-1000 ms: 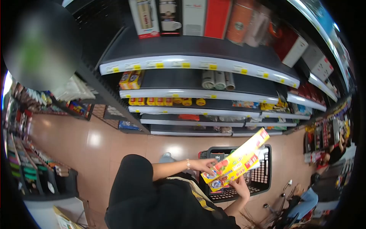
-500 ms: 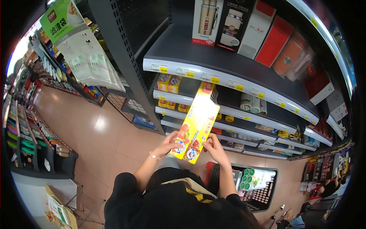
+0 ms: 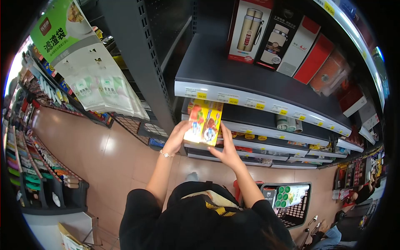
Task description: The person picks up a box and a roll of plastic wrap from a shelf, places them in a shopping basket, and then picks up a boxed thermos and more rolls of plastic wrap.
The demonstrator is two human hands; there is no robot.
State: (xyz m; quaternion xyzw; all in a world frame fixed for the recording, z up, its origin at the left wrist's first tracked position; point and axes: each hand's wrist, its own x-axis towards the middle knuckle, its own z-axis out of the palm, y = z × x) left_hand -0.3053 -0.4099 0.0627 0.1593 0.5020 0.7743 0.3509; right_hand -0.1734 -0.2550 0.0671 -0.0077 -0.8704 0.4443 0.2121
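Note:
A long yellow box [image 3: 204, 123] with food pictures and blue-and-white emblems is held between my two hands. Its far end reaches under the upper shelf [image 3: 250, 81] and is hidden there; the near end points toward me. My left hand [image 3: 176, 136] grips the box's left side, a bracelet on its wrist. On the right side and near corner, the fingers of my right hand [image 3: 226, 149] are closed against it. Part of a yellow carton shows just left of the box's far end.
Boxed vacuum flasks [image 3: 249, 31] stand on the upper shelf. Rolls [image 3: 288, 123] lie on the shelf below. A shopping basket [image 3: 306, 204] with green-ended rolls sits on the floor to my right. Filter bag packs [image 3: 104, 89] hang at left. Another person [image 3: 331, 239] is partly visible at lower right.
Both hands have moved forward with the yellow box, and its far end has gone under the upper shelf. My right hand has shifted its hold along the box's right side.

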